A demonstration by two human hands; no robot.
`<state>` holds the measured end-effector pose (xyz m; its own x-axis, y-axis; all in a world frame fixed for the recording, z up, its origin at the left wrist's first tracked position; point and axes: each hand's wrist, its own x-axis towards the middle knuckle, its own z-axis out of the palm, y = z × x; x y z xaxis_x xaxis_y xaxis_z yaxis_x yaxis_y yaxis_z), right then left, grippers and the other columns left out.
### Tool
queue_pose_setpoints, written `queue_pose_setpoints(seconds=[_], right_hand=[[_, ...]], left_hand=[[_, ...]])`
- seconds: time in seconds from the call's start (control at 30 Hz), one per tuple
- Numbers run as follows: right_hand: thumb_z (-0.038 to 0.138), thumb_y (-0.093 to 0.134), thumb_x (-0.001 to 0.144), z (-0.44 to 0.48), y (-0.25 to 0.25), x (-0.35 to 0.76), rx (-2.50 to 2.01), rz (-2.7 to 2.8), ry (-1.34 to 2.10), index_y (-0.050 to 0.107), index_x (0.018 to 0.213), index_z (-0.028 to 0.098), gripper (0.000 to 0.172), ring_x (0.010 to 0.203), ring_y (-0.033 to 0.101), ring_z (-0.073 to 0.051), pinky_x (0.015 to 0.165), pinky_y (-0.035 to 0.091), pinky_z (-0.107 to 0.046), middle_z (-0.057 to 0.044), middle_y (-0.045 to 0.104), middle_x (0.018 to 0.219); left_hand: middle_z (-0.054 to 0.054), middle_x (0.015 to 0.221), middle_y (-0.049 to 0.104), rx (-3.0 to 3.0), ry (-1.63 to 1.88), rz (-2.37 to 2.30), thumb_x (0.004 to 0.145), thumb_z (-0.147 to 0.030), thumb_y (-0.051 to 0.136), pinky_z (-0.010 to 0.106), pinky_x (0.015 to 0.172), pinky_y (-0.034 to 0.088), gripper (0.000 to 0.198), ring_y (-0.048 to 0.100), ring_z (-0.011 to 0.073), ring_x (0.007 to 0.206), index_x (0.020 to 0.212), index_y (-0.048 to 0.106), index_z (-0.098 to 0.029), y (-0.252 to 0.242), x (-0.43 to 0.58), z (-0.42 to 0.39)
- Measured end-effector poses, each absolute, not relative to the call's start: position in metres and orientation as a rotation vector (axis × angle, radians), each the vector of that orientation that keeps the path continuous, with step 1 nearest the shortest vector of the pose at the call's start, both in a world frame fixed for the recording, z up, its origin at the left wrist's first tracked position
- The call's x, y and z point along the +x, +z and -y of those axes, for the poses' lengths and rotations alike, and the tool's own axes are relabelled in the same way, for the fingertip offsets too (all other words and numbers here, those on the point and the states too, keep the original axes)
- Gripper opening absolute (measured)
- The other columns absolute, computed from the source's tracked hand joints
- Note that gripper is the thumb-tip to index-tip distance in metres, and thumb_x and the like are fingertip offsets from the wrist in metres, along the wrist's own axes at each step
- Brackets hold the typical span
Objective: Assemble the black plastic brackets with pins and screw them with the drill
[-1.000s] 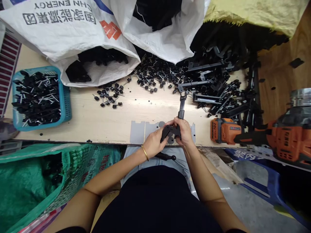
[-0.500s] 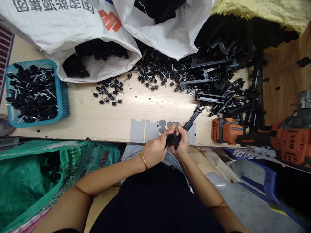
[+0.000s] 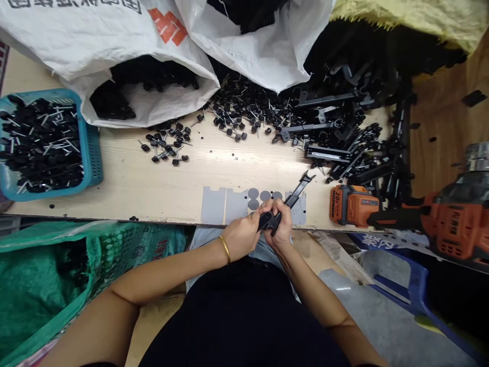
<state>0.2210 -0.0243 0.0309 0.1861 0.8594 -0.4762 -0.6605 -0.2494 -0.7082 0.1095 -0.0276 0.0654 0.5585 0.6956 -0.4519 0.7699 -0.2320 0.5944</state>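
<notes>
Both my hands are together at the front edge of the table, closed around a long black arm-like part (image 3: pixel 293 199) with a forked end. The part slants up and to the right, its fork above the table. My left hand (image 3: pixel 243 235), with a gold bangle at the wrist, grips the lower black end. Pressed close beside it, my right hand (image 3: pixel 281 227) wraps the part near its middle. Fingers hide much of where the pieces meet. Grey flat pieces (image 3: pixel 214 205) and grey discs (image 3: pixel 265 195) lie just behind the hands.
A blue basket (image 3: pixel 91 153) of black-headed screws stands left. Loose black-headed screws (image 3: pixel 168 148) and black arms (image 3: pixel 324 99) are heaped along the back, below white sacks (image 3: pixel 114 30). An orange drill (image 3: pixel 439 219) lies right; a green sack (image 3: pixel 34 285) hangs low left.
The view has shifted slightly, so the table things sit a little further left. The black part's forked end has turned a little; both hands keep their hold.
</notes>
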Motion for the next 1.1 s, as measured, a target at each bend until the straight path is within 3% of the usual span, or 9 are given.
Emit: queue_pose_setpoints(seconds=[0.17,0.57,0.67,0.77,0.87,1.0,1.1], right_hand=[[0.038,0.053,0.076,0.023,0.033,0.217,-1.092,0.246,1.335,0.033,0.055,0.020,0.035,0.056,0.049,-0.011,0.065,0.050,-0.029,0.003,0.050,0.055],[0.043,0.054,0.075,0.015,0.026,0.213,-1.144,0.253,1.326,0.031,0.054,0.021,0.038,0.055,0.048,-0.011,0.064,0.051,-0.029,0.003,0.047,0.054],[0.048,0.055,0.076,0.014,0.018,0.222,-1.257,0.297,1.245,0.034,0.056,0.021,0.039,0.058,0.052,-0.011,0.064,0.050,-0.028,0.003,0.053,0.059],[0.057,0.064,0.071,0.015,0.016,0.255,-1.488,0.501,1.472,0.048,0.063,0.021,0.040,0.057,0.054,-0.013,0.058,0.049,-0.028,0.001,0.059,0.062],[0.053,0.070,0.070,0.015,0.026,0.297,-1.676,1.015,1.758,0.055,0.065,0.019,0.038,0.051,0.052,-0.014,0.052,0.045,-0.028,0.000,0.058,0.055],[0.039,0.068,0.078,0.002,0.037,0.319,-1.753,1.788,1.039,0.062,0.082,0.019,0.020,0.076,0.059,-0.021,0.070,0.047,-0.034,-0.006,0.065,0.078],[0.036,0.067,0.080,-0.014,0.025,0.309,-1.642,2.185,0.740,0.060,0.111,0.018,0.037,0.103,0.056,-0.030,0.090,0.042,-0.044,-0.013,0.063,0.109]], left_hand=[[0.019,0.106,0.067,1.979,-0.111,-1.250,0.087,-0.017,0.048,0.038,0.074,0.058,0.043,0.070,0.0285,0.088,0.127,0.040,-0.004,0.068,0.116,0.028],[0.015,0.103,0.066,2.035,-0.193,-1.211,0.088,-0.017,0.048,0.034,0.069,0.056,0.031,0.070,0.0261,0.085,0.118,0.048,-0.010,0.062,0.110,0.017],[0.011,0.101,0.067,2.022,-0.170,-1.155,0.088,-0.019,0.051,0.033,0.071,0.055,0.031,0.069,0.0242,0.086,0.119,0.049,-0.014,0.054,0.106,0.001],[0.009,0.105,0.065,2.120,-0.202,-1.145,0.089,-0.021,0.053,0.034,0.071,0.053,0.026,0.067,0.0241,0.087,0.115,0.053,-0.017,0.045,0.101,-0.028],[0.013,0.114,0.059,2.316,-0.233,-1.169,0.087,-0.017,0.054,0.036,0.074,0.051,0.024,0.062,0.0265,0.096,0.111,0.057,-0.015,0.035,0.095,-0.055],[0.013,0.119,0.056,2.474,-0.133,-1.120,0.084,-0.008,0.051,0.039,0.088,0.046,0.037,0.053,0.0266,0.109,0.121,0.052,-0.014,0.022,0.090,-0.067],[0.012,0.120,0.056,2.472,-0.077,-1.106,0.089,-0.010,0.047,0.037,0.090,0.045,0.038,0.053,0.0241,0.108,0.127,0.048,-0.014,0.012,0.086,-0.064]])
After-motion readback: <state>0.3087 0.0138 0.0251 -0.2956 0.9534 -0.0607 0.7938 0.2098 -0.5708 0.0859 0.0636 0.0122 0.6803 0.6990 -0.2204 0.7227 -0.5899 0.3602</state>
